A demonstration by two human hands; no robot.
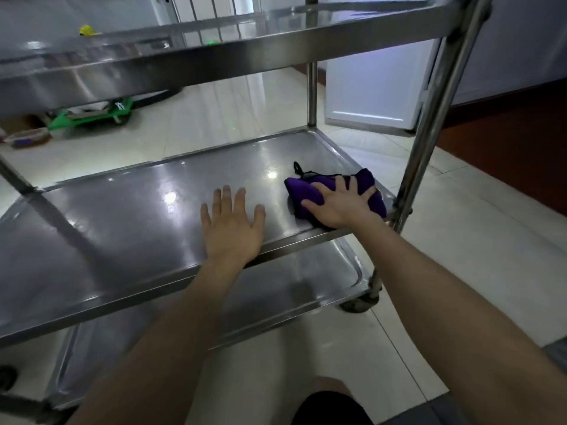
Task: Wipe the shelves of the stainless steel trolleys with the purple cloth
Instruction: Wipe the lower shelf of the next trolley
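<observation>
A stainless steel trolley fills the view, and its middle shelf lies in front of me. The purple cloth is bunched at the shelf's near right corner, a black loop sticking out behind it. My right hand presses flat on the cloth with its fingers spread. My left hand rests flat on the bare steel just left of the cloth, fingers straight. The top shelf runs overhead and the bottom shelf shows below.
The trolley's right front post stands close beside the cloth, with a caster under it. On the tiled floor beyond lie a green dolly and a small box. A white cabinet door stands behind.
</observation>
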